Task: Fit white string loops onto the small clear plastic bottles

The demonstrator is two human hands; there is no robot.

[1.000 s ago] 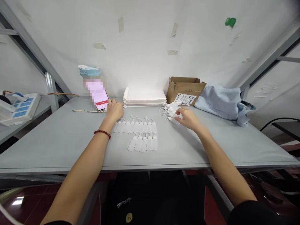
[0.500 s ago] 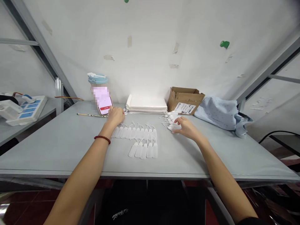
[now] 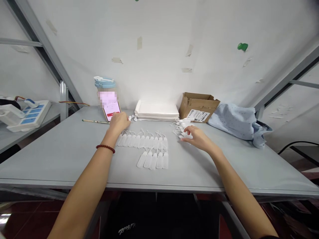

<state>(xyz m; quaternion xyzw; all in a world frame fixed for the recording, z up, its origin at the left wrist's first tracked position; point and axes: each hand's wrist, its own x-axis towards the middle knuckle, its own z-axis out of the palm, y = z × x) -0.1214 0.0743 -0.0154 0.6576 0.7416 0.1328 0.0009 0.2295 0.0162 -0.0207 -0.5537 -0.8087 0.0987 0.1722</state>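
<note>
My left hand point(image 3: 120, 121) is at the back left of the table, its fingertips mostly hidden, in front of a propped phone point(image 3: 111, 109). Small white round pieces point(image 3: 134, 118) lie just to its right. My right hand point(image 3: 199, 136) hovers at a heap of white tags with string loops point(image 3: 181, 125), thumb and index finger apart, with nothing visibly gripped between them. Between the hands lies a long row of similar white tags point(image 3: 142, 141), side by side with loops toward the wall. Several more tags point(image 3: 153, 160) form a shorter row nearer me.
Against the wall stand a cup with a blue lid point(image 3: 104, 83), a stack of white paper envelopes point(image 3: 157, 111) and an open cardboard box point(image 3: 198, 108). A light blue cloth point(image 3: 233, 121) lies at right. A thin patterned stick point(image 3: 94, 121) lies by the phone.
My left hand has shifted slightly left toward the phone, and more of the round pieces show beside it. The right hand stays at the heap, its fingers a little further left.
</note>
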